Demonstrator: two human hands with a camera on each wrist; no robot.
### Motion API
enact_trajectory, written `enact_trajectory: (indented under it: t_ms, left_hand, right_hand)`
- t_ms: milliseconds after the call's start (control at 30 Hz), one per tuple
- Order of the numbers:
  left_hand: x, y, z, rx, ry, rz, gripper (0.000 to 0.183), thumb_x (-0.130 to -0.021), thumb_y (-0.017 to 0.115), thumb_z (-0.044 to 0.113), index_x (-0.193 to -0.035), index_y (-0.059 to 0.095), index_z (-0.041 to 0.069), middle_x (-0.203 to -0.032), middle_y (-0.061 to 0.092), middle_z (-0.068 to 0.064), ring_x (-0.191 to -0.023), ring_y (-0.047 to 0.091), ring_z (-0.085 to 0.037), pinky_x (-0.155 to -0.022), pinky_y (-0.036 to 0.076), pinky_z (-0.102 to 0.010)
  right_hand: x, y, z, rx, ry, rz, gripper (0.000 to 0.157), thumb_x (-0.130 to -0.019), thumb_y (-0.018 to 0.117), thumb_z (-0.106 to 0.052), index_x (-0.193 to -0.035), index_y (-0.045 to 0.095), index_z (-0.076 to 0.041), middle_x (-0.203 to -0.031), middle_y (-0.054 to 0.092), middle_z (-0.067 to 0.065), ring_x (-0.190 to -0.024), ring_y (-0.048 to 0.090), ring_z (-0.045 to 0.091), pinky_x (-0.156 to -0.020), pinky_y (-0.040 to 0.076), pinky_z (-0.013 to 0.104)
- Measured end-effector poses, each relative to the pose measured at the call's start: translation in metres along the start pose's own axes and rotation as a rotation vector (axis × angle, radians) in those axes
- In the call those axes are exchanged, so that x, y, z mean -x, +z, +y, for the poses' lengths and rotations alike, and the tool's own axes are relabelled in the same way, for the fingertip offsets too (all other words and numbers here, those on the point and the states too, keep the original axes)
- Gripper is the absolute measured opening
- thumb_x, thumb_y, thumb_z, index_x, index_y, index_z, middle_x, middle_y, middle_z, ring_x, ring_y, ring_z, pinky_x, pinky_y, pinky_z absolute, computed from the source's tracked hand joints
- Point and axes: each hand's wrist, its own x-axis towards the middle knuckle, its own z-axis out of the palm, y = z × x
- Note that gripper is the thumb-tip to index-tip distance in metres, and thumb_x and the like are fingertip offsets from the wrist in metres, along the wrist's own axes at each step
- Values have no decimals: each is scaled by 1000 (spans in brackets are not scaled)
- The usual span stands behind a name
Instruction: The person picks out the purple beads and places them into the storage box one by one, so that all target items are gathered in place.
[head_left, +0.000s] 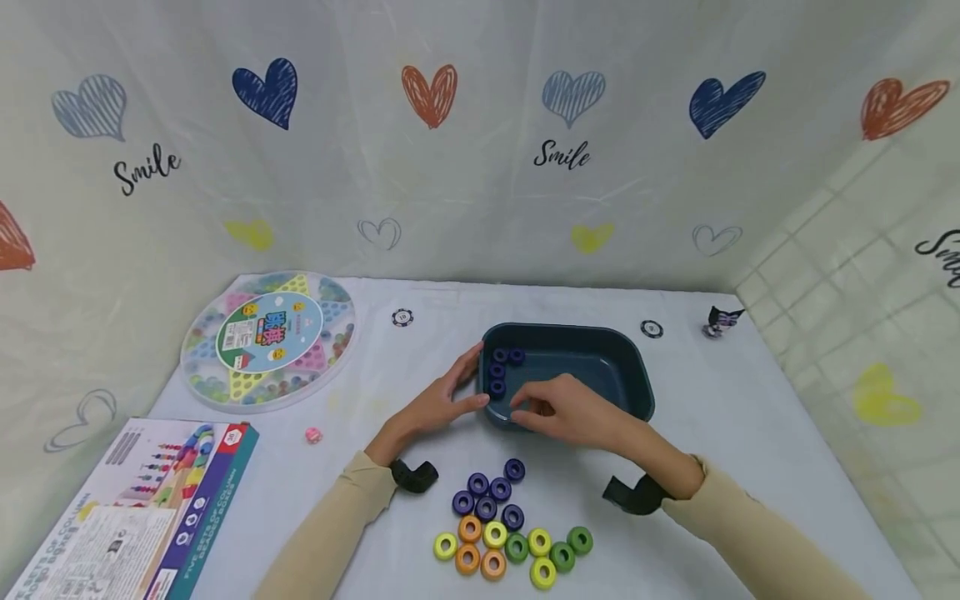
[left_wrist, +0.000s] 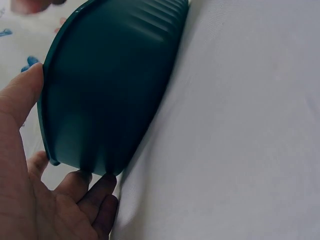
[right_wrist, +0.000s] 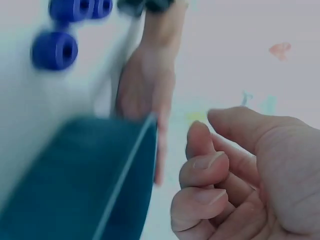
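A dark teal tray [head_left: 633, 379] stands mid-table, with several purple ring beads [head_left: 497, 371] along its left side. My left hand [head_left: 438, 404] holds the tray's near left corner from outside, thumb on the rim and fingers against the wall in the left wrist view. Over the tray's front rim hovers my right hand [head_left: 566, 408], fingers loosely curled and thumb apart. Nothing shows between its fingers [right_wrist: 202, 170] in the right wrist view. More purple beads [head_left: 486, 508] lie in front of the tray, beside orange beads [head_left: 467, 559], yellow beads [head_left: 543, 572] and green beads [head_left: 562, 556].
At the left are a round game board [head_left: 300, 367] and a flat boxed bead set [head_left: 142, 500]. A small pink item [head_left: 313, 435] lies near them. Two printed discs [head_left: 402, 317] flank the tray at the back. A small dark figurine [head_left: 722, 322] stands at the far right.
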Motion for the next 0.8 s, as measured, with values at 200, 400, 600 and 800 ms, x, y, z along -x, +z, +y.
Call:
enact_trajectory:
  t_ms: [200,400,600,800]
  left_hand:
    - [4,-6,23,21,26,-26,78,-89,58,24,-146,6,21,-149,16,-2,-133,22,-19,-105,20,-44]
    - [5,-8,30,-17,15,-50,77,-90,56,23,-146,4,17,-150,14,-5,-133,20,-20,-105,21,-41]
    - [6,-8,30,-9,-1,-43,78,-90,57,24,-146,4,20,-149,14,-2,-133,21,-17,-105,20,-40]
    - [4,-7,31,-12,12,-48,78,-90,56,23,-146,3,17,-149,14,-5,-133,20,-17,-106,20,-39]
  right_hand:
    - [14,26,-8,-74,24,-200,22,-87,60,-27,-106,65,-14,-68,56,-14,-56,48,2,-51,41,19]
    - [21,49,4,-78,80,-264,32,-85,62,-24,-115,59,-12,-69,56,-15,-59,50,0,-55,43,18]
    - [27,59,22,-160,71,-240,29,-85,63,-24,-112,61,-13,-67,55,-12,-57,46,1,-53,39,18]
    - [37,59,36,-279,81,-244,32,-83,66,-25,-111,61,-12,-67,57,-8,-56,47,1,-52,40,18]
